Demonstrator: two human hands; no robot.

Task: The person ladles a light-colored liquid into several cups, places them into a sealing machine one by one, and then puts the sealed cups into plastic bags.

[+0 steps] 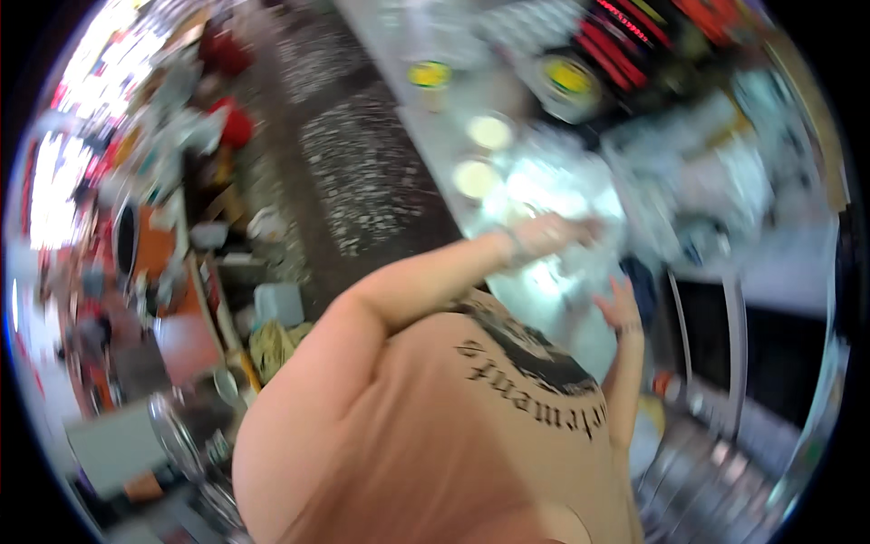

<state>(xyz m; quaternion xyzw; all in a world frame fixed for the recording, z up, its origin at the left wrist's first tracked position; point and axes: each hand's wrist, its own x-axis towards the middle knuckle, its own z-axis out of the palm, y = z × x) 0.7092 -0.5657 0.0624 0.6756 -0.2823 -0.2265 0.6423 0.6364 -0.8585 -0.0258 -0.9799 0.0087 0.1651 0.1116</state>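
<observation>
Blurred by motion, my left hand [561, 233] reaches across a bright, crumpled clear plastic bag [567, 183] on a pale shiny tabletop [435, 139]. A band circles its wrist. Whether its fingers grip the plastic cannot be told. Beside the bag's near right edge, my right hand [620, 306] is raised with fingers spread and nothing in them. Two cream round lids or tubs, one nearer [478, 178] and one farther [491, 131], stand left of the bag. Behind them are a cup with a yellow-green top [429, 76] and a similar yellow-topped container [569, 80].
More filled clear plastic bags [707, 170] crowd the table's right side. Red and black packages [618, 41] lie at the back. Dark speckled floor [363, 170] runs along the left, beside a cluttered bench [204, 292]. A dark-fronted cabinet [781, 333] stands at right.
</observation>
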